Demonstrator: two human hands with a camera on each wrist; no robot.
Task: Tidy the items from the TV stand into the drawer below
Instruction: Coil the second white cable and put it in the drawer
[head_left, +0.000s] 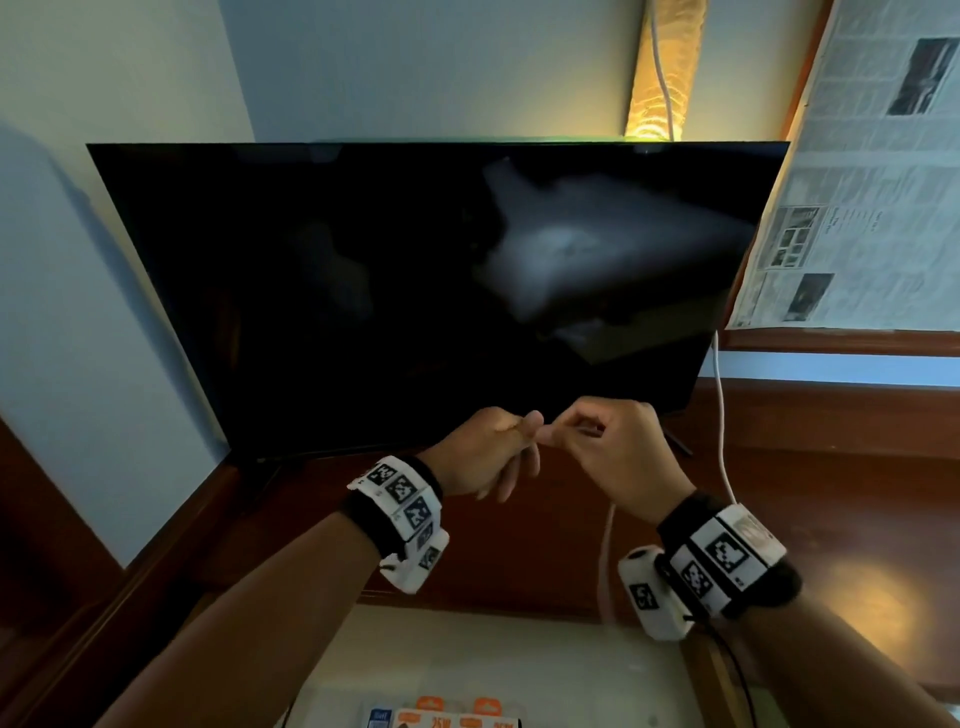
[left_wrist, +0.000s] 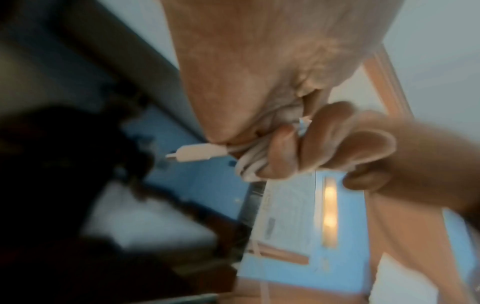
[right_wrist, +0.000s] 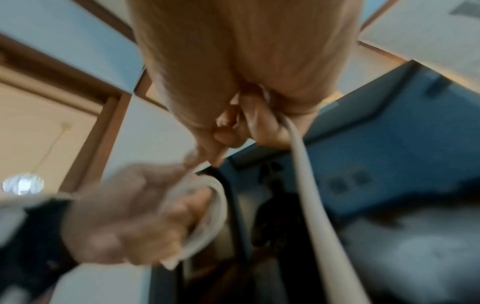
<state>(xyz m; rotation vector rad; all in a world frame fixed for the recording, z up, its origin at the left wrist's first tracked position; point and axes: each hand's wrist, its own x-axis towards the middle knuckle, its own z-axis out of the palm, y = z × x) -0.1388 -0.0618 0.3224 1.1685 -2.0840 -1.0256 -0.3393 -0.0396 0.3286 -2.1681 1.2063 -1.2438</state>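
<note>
In front of the TV both hands are raised close together over the wooden TV stand. My left hand grips a small coil of white cable, and a white USB plug sticks out of the fist. My right hand pinches the same white cable, whose free length hangs down below it. The right wrist view shows the coil wound round the left hand's fingers. Below, the open drawer shows a pale bottom.
A large dark TV stands right behind the hands. Another white cord runs down beside the TV's right edge. Orange and white packets lie at the drawer's near end. Newspaper covers the window at right.
</note>
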